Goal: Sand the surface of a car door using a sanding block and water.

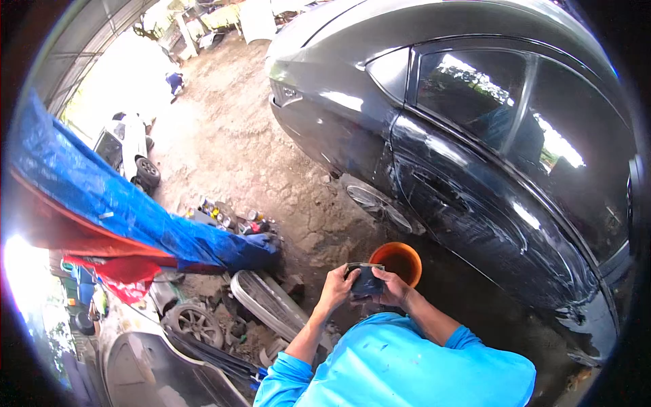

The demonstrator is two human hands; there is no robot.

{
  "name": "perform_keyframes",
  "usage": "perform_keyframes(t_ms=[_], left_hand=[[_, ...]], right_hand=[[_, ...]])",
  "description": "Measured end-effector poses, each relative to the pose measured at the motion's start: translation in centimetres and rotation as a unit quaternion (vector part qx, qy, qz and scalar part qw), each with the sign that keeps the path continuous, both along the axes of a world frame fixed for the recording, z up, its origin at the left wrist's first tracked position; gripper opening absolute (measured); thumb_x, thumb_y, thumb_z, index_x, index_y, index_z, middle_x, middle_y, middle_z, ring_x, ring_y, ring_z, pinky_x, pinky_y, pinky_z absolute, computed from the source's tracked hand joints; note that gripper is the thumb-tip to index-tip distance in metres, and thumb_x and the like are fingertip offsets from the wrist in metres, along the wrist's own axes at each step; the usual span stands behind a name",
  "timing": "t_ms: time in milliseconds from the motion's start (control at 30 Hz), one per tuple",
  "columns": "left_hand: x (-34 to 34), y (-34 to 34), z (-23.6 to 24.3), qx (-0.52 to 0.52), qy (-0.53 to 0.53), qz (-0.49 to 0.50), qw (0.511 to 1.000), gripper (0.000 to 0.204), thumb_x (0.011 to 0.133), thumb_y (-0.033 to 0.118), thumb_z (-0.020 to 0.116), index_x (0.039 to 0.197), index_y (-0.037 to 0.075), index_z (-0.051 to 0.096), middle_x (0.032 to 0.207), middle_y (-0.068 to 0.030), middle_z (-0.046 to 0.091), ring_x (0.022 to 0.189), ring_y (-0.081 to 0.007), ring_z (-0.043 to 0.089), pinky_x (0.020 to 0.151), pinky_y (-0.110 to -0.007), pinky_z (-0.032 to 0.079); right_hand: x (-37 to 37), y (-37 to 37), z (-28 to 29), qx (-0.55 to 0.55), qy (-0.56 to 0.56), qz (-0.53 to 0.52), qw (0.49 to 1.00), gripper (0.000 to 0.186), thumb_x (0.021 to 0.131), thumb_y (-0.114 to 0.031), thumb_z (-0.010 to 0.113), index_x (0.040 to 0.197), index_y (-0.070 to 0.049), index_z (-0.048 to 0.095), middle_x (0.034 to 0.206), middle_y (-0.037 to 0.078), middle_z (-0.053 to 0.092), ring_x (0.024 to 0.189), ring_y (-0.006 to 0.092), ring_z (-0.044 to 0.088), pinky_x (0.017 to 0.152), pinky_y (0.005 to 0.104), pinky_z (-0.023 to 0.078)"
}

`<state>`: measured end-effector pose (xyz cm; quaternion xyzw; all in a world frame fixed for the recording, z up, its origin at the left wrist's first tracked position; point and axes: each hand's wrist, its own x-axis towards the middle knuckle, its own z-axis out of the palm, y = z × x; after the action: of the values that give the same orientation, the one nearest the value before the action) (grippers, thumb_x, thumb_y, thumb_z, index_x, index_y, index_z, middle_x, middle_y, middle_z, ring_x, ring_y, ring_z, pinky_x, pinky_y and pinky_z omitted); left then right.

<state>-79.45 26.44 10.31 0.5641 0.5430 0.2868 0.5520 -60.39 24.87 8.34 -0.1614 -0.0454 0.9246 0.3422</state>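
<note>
Both my hands hold a dark, flat, rectangular piece that looks like a sandpaper sheet (367, 282) in front of my chest. My left hand (337, 285) pinches its left edge, thumb on top. At the opposite edge, my right hand (393, 287) grips it between thumb and fingers. Just beyond my right hand stands an orange bucket (415, 261) on the ground; its inside is dark. To the right is a black car (468, 210), whose rear door carries whitish, wet-looking smears.
A blue tarp (135, 207) hangs at the left. Below it lie a grey car bumper (268, 302), a loose wheel (194, 324) and a large body panel (163, 373). Cans (227, 217) stand on the dirt ground. Farther off are a white vehicle (125, 146) and a crouching person (174, 83).
</note>
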Motion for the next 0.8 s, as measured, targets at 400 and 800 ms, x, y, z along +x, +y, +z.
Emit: perform_keyframes(t_ms=[400, 800], left_hand=[[-5.6, 14.9, 2.1, 0.056, 0.083, -0.155, 0.983, 0.025, 0.095, 0.018, 0.064, 0.113, 0.000, 0.063, 0.088, -0.0146, 0.069, 0.080, -0.0120, 0.057, 0.075, -0.033, 0.050], [-4.2, 34.2, 0.2, -0.151, -0.080, -0.447, 0.878, 0.025, 0.092, 0.015, 0.068, 0.114, 0.002, 0.067, 0.090, -0.0028, 0.070, 0.081, -0.0094, 0.061, 0.071, -0.029, 0.052]], right_hand=[[-2.8, 15.7, -1.2, 0.235, -0.389, 0.068, 0.888, 0.040, 0.091, -0.012, 0.070, 0.128, -0.001, 0.061, 0.119, 0.009, 0.066, 0.109, 0.0145, 0.060, 0.093, 0.0283, 0.049], [-5.1, 21.1, -0.7, 0.052, -0.072, -0.297, 0.951, 0.061, 0.088, -0.018, 0.067, 0.142, 0.001, 0.046, 0.136, 0.014, 0.057, 0.121, 0.0236, 0.058, 0.104, 0.0392, 0.046]])
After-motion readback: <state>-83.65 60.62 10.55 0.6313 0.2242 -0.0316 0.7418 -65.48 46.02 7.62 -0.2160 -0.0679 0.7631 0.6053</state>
